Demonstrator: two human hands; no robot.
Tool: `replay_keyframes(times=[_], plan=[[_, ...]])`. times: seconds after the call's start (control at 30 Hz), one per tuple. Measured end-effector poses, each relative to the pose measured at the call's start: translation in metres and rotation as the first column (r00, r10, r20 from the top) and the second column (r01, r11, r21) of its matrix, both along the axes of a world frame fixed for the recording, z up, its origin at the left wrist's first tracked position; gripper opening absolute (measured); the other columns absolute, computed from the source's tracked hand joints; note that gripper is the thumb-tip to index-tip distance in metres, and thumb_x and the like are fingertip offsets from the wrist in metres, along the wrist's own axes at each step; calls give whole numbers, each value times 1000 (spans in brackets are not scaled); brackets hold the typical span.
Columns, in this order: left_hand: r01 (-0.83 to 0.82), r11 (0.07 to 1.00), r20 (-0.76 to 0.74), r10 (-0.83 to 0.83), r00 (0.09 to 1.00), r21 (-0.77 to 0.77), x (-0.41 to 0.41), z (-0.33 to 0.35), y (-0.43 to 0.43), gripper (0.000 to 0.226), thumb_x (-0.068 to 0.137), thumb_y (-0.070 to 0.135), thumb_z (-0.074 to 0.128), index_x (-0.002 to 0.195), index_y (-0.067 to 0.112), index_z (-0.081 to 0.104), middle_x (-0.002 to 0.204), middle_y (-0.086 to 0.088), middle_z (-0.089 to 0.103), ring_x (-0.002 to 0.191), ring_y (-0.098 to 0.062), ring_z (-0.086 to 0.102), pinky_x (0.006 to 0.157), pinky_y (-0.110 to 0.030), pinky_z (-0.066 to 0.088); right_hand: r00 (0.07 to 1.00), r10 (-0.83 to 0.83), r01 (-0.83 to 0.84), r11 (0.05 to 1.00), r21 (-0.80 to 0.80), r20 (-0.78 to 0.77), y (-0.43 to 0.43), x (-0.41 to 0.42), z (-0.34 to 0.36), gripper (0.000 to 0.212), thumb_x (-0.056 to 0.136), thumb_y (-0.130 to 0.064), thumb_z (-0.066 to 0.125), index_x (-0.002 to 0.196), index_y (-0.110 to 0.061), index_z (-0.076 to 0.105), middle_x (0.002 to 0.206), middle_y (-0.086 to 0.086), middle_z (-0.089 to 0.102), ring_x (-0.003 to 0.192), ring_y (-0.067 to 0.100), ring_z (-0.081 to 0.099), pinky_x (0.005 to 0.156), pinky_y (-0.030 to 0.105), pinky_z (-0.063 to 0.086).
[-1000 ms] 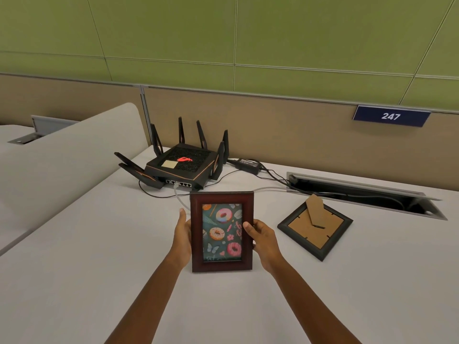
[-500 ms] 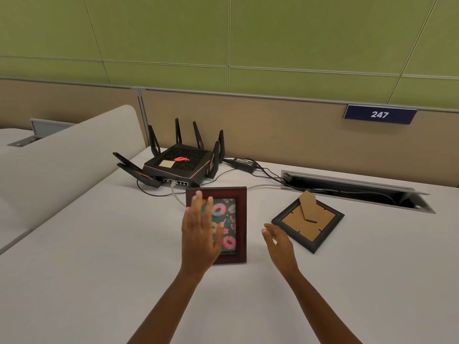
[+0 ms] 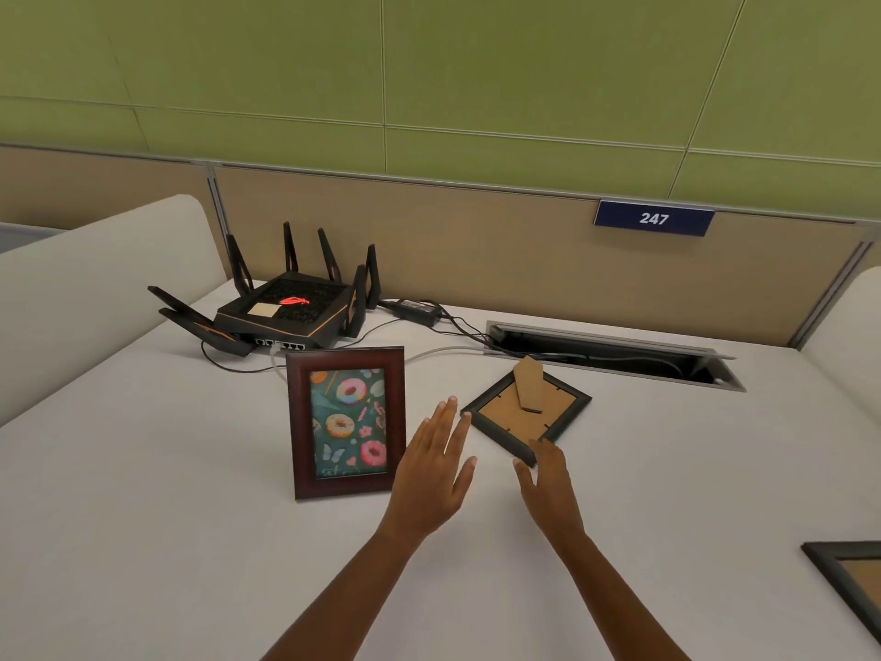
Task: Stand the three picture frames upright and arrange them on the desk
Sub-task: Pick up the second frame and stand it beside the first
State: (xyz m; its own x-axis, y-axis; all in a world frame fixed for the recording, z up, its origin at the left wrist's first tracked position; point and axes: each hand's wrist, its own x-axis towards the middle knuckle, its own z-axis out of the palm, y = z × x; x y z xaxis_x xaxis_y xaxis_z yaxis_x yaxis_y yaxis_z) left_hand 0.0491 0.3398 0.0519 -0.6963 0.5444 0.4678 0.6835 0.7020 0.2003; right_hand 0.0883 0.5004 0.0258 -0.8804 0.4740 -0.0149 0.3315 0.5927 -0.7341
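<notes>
A dark red frame [image 3: 346,422] with a doughnut picture stands upright on the white desk [image 3: 143,469], facing me, untouched. To its right a black frame [image 3: 527,415] lies face down, its cardboard stand sticking up. A third black frame [image 3: 853,584] lies face down at the right edge, partly cut off. My left hand [image 3: 436,465] hovers flat and open between the red frame and the lying black frame. My right hand [image 3: 548,484] is open too, fingertips at that black frame's near corner; contact is unclear.
A black router [image 3: 286,307] with several antennas stands behind the red frame, with cables and a power brick [image 3: 419,310] running to an open cable slot [image 3: 605,353]. A tan partition with a "247" plate [image 3: 653,218] closes the back. White dividers flank both sides.
Both hands let go of the red frame, which now stands alone. They moved right toward the face-down black frame. The camera turned right, so a third frame shows.
</notes>
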Motion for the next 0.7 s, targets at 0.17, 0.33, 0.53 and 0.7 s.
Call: replay_keyframes(times=[0.17, 0.33, 0.53, 0.7], plan=[[-79, 997, 183, 81, 980, -21, -4, -16, 36, 83, 83, 56, -8, 142, 9, 27, 153, -19, 23, 140, -34, 25, 113, -37, 28, 990, -4, -4, 998, 57, 144, 28, 8, -10, 59, 95, -35, 38, 143, -13, 13, 156, 11, 9, 144, 28, 10, 117, 46, 8], [-167, 976, 360, 207, 910, -140, -24, -39, 59, 66, 95, 49, 15, 146, 11, -1, 158, -13, -3, 146, -24, 4, 119, -30, 11, 968, 25, -53, 993, 108, 249, 41, 8, -16, 67, 94, -42, 34, 143, -9, 3, 157, 12, 6, 144, 28, 6, 117, 46, 4], [-173, 973, 504, 227, 833, -152, -42, -40, 70, 69, 97, 45, 26, 145, 4, -2, 157, -16, -1, 146, -26, 6, 118, -32, 13, 955, 50, -134, 952, 275, 291, 43, 1, -28, 75, 91, -54, 27, 143, -9, -2, 157, 10, 0, 145, 25, 0, 117, 44, 0], [-295, 955, 676, 228, 701, -16, -52, -40, 74, 68, 97, 44, 26, 146, 6, -2, 157, -16, -1, 145, -29, 11, 116, -36, 18, 971, 1, -92, 924, 371, 238, 41, -7, -34, 137, 29, -76, -42, 144, -11, -4, 157, 7, 0, 145, 22, 0, 118, 40, -2]])
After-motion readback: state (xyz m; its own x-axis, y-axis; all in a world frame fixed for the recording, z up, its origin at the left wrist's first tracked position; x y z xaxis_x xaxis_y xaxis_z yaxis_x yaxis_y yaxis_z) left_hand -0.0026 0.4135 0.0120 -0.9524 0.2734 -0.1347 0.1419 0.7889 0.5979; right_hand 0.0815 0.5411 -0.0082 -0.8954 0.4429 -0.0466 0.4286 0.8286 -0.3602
